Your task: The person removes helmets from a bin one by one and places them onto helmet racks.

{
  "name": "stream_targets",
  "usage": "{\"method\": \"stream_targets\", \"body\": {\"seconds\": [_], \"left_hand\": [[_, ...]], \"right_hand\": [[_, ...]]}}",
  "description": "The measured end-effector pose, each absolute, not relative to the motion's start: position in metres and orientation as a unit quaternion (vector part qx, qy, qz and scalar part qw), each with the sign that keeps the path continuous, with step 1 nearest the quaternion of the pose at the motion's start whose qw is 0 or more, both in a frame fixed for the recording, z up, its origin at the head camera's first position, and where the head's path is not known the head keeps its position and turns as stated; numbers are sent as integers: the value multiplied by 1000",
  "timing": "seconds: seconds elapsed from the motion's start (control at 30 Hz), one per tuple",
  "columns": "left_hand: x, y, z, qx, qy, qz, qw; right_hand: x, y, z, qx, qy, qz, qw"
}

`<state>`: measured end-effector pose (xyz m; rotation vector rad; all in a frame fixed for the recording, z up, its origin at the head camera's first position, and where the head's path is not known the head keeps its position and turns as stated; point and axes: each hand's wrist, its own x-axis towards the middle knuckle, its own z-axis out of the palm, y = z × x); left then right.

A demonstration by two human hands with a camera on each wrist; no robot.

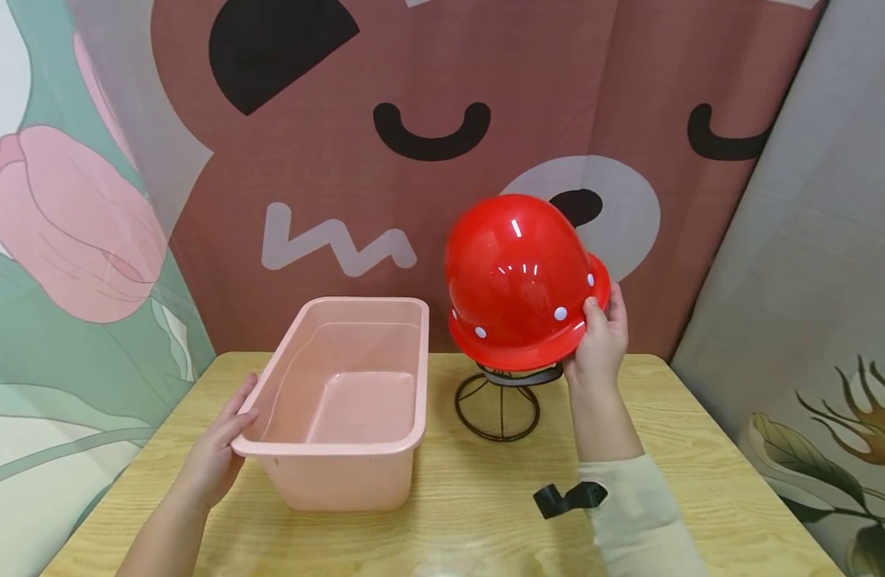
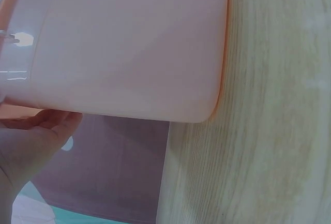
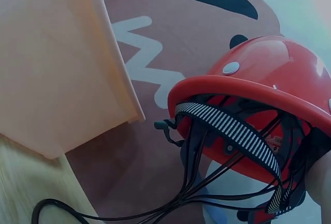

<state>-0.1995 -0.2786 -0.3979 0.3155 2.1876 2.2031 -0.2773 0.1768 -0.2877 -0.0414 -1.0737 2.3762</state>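
My left hand grips the left rim of a pink plastic tub, its thumb over the edge. In the left wrist view, fingers lie against the tub's side. A glossy red hard hat with white rivets is at the right, its dome up and slightly tilted. My right hand pinches its brim at the right side, thumb on top. Under the hat is a dark wire stand with a round base. Seen from the right wrist, the stand's wires run up inside the hat, past a black-and-white striped strap.
A light wood table lies beneath everything. Behind it hangs a curtain with a brown cartoon animal face; patterned cloth flanks both sides. A black mount sticks out from my right sleeve, over the table.
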Motion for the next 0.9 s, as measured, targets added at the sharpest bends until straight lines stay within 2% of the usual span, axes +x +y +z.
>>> {"method": "stream_targets", "body": {"seconds": [0.7, 0.9], "left_hand": [[-199, -279, -399, 97, 703, 704, 12], [-199, -278, -399, 97, 704, 704, 12]], "right_hand": [[-287, 183, -314, -69, -393, 893, 207], [-287, 186, -321, -59, -408, 889, 199]]}}
